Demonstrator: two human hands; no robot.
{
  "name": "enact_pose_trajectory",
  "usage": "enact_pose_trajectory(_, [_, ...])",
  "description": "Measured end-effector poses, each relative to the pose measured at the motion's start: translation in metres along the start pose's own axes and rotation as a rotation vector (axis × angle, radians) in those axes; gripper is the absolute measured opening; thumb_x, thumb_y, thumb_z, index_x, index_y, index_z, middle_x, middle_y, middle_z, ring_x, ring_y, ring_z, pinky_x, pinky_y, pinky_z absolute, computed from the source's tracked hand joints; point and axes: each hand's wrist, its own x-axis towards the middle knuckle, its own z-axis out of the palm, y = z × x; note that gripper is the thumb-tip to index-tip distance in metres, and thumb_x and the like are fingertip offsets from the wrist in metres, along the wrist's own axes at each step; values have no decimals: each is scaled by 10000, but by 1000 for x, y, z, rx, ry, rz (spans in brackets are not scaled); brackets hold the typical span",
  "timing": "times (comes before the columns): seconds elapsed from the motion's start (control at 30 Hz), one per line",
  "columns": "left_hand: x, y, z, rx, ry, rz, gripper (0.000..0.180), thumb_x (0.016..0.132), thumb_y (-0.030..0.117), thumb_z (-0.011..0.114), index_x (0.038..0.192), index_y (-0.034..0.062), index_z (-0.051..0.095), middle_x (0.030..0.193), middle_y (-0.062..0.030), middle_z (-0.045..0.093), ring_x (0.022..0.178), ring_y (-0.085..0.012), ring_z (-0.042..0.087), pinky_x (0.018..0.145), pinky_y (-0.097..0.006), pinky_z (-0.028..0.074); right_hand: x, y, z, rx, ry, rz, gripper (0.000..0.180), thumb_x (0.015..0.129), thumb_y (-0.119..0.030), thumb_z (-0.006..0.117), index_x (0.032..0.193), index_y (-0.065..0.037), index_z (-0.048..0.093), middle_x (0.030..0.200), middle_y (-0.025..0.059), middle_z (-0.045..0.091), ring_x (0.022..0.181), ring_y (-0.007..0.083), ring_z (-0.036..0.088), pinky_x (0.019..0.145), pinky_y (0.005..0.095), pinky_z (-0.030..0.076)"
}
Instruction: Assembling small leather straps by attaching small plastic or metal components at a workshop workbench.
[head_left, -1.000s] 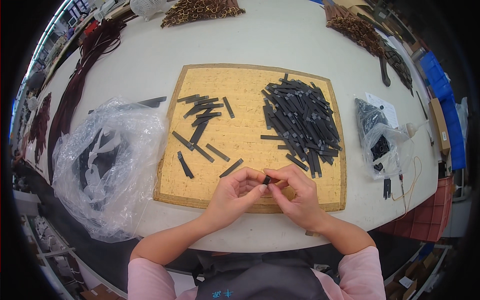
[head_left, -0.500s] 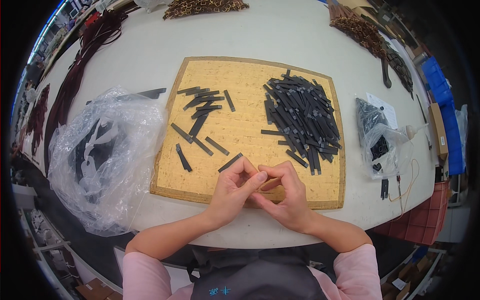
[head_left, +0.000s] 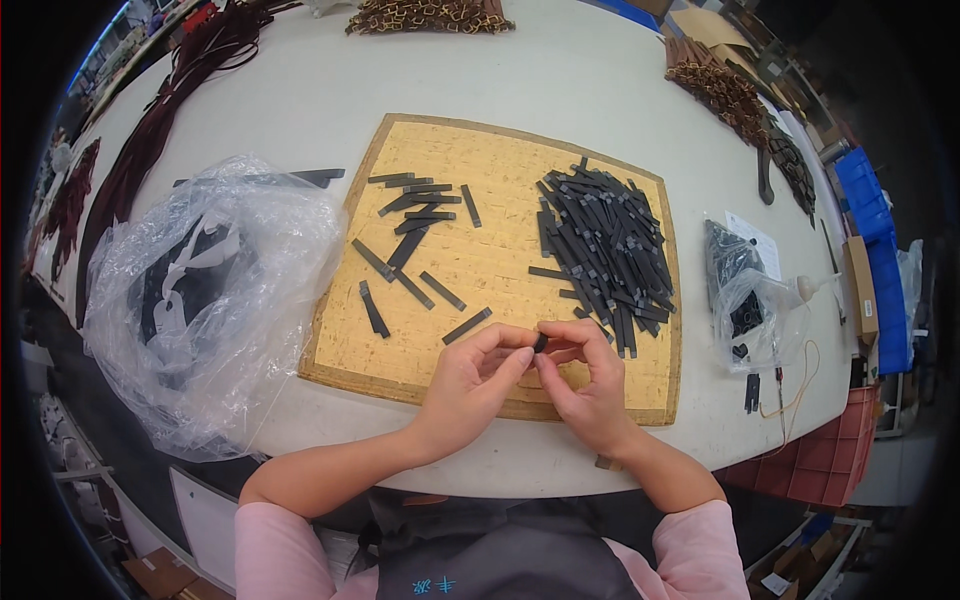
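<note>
My left hand (head_left: 468,382) and my right hand (head_left: 588,388) meet over the near edge of a yellow board (head_left: 480,270). Between their fingertips they pinch a small black strip (head_left: 541,343), seemingly bent or folded; most of it is hidden by the fingers. Just beyond my left fingers lies a single flat black strip (head_left: 467,325). Farther left on the board, several similar strips (head_left: 408,245) are scattered. A dense heap of black strips (head_left: 605,240) with greyish ends covers the board's right side, just beyond my right hand.
A clear plastic bag (head_left: 220,310) with dark contents sits left of the board. At the right are another clear bag (head_left: 745,290), a white bottle (head_left: 803,290) and an orange cord (head_left: 812,375). Dark red straps (head_left: 180,110) and bundles of brown straps (head_left: 430,15) lie farther off.
Both hands have shifted slightly right within the view, and the black strip now shows between the fingertips. The whole view has turned a little. The strips on the board look unmoved.
</note>
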Motion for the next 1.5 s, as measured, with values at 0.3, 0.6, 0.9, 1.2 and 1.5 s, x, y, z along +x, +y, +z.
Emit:
enact_pose_trajectory(0.3, [2, 5, -4, 105, -25, -14, 197, 968, -3, 616, 1152, -67, 643, 1089, -119, 706, 1022, -159, 689, 916, -282, 552, 0, -3, -5, 190, -62, 172, 299, 894, 45, 666, 1187, 8, 618, 1111, 111, 641, 934, 160, 688, 743, 261, 555])
enact_pose_trajectory(0.6, [3, 3, -2, 702, 44, 512, 297, 877, 3, 701, 1169, 13, 642, 907, -109, 650, 795, -236, 703, 669, -317, 566, 2, -1, -13, 636, -188, 498, 264, 1013, -42, 563, 1261, 29, 616, 1202, 73, 625, 993, 130, 656, 825, 262, 573])
enact_pose_trajectory(0.9, [4, 1, -5, 945, -17, 668, 356, 852, 71, 749, 1192, 44, 645, 864, -80, 613, 693, -240, 643, 595, -337, 534, 9, -6, -17, 692, -195, 602, 258, 1014, -54, 569, 1252, 34, 615, 1027, 80, 670, 902, 145, 674, 792, 275, 577])
enact_pose_trajectory(1.2, [7, 0, -3, 802, -42, 557, 311, 864, 30, 740, 1159, 36, 641, 902, -108, 672, 756, -231, 704, 646, -324, 559, 8, -1, -25, 771, -124, 631, 241, 972, -64, 654, 1185, 1, 564, 1007, 71, 664, 891, 112, 655, 777, 253, 564])
enact_pose_trajectory(1.5, [7, 0, -1, 735, -65, 532, 305, 859, -26, 722, 1147, 11, 627, 953, -130, 696, 827, -257, 729, 690, -335, 573, 5, 0, -29, 677, -227, 633, 152, 955, -69, 685, 1088, -11, 640, 1028, 53, 679, 849, 96, 652, 747, 238, 552])
